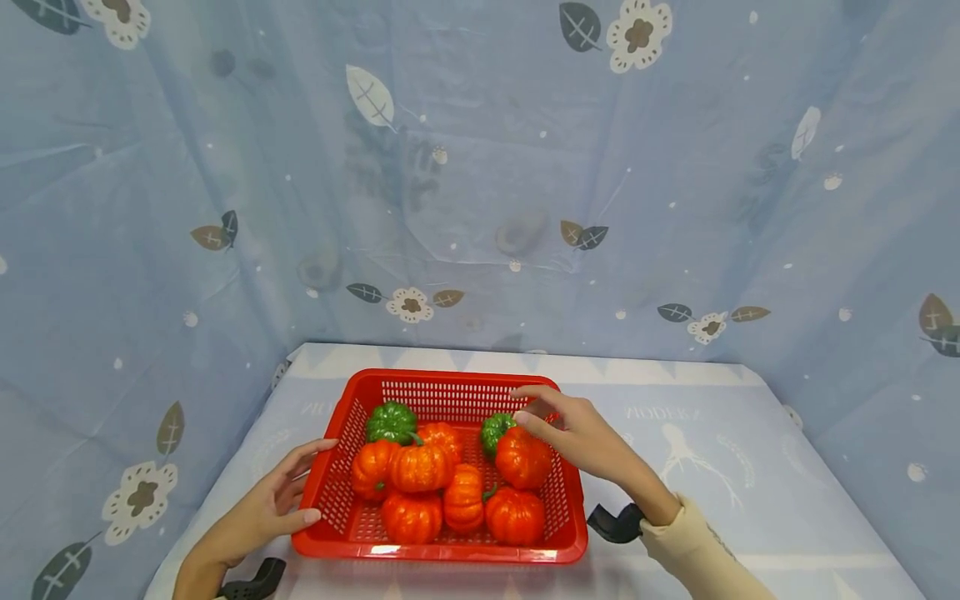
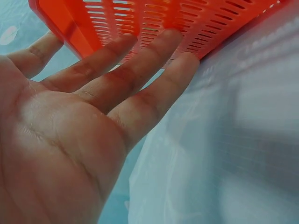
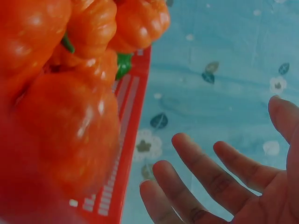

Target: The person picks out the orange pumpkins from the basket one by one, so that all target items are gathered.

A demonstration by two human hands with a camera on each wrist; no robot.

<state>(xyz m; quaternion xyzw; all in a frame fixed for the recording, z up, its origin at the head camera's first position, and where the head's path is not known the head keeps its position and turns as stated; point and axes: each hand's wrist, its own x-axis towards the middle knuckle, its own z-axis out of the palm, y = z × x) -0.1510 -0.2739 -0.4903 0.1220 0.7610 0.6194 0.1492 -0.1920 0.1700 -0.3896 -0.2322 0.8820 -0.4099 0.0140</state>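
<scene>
A red plastic basket [image 1: 438,551] with slotted walls holds several shiny, ribbed orange-red pumpkins [image 1: 421,469]. One green ribbed pumpkin [image 1: 391,423] lies at its back left, and another green one [image 1: 494,432] is partly covered on the right. My left hand [image 1: 258,512] is at the basket's left side, fingers spread and extended along the slotted wall, thumb near the front left corner. Over the right rim hovers my right hand [image 1: 577,432], its fingers loosely bent around nothing, just above a large orange-red pumpkin [image 1: 522,458]. The right wrist view shows that palm holding nothing.
The basket stands on a table with a pale patterned cloth [image 1: 697,467]. Blue curtains [image 1: 480,208] printed with leaves and flowers enclose the back and both sides. A black strap piece [image 1: 617,523] sits at the right wrist, with a similar black piece [image 1: 255,581] at the left.
</scene>
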